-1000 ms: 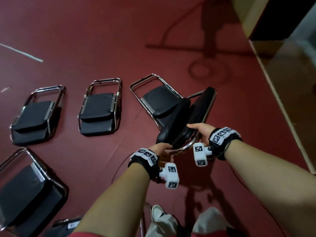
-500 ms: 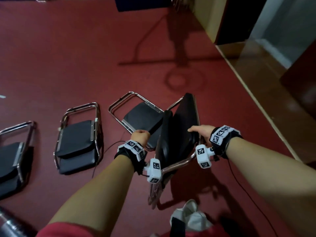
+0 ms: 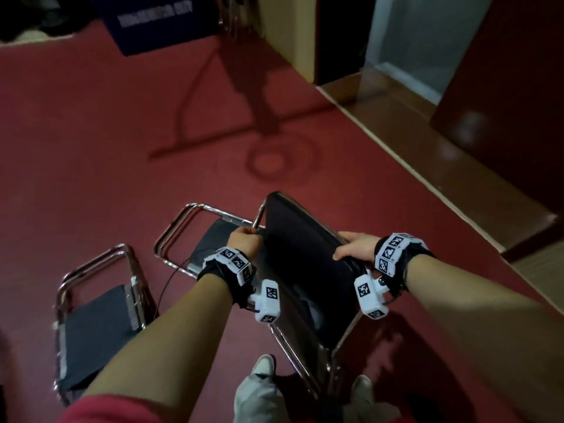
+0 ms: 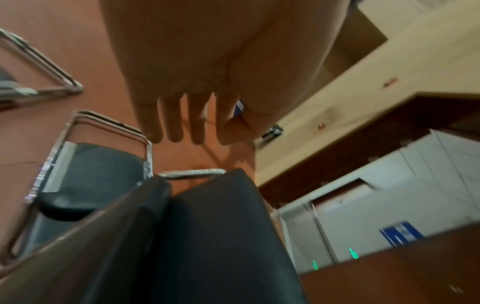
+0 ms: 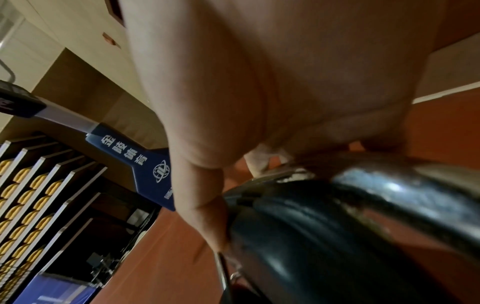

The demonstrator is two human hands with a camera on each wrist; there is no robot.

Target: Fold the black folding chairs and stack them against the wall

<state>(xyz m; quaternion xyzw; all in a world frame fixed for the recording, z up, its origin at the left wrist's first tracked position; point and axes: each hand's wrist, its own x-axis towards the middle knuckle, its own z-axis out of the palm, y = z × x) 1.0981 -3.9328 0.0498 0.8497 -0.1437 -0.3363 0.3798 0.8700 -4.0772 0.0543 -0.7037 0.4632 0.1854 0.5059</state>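
Red flooring (image 3: 122, 141) runs under everything, edged by a pale line and a tan strip beyond the held chair. That folding chair (image 3: 302, 261) stands upright and nearly folded flat, just in front of the person's shoes. Left hand (image 3: 244, 244) is curled round its chrome tube at the top; right hand (image 3: 355, 247) clasps the opposite edge, thumb over the padding. Two folded chairs (image 3: 100, 319) lie flat on the floor beside the held chair, on the left hand's side

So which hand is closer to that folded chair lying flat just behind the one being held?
Left. The left hand is right over the floor chair; the right hand is across the held chair.
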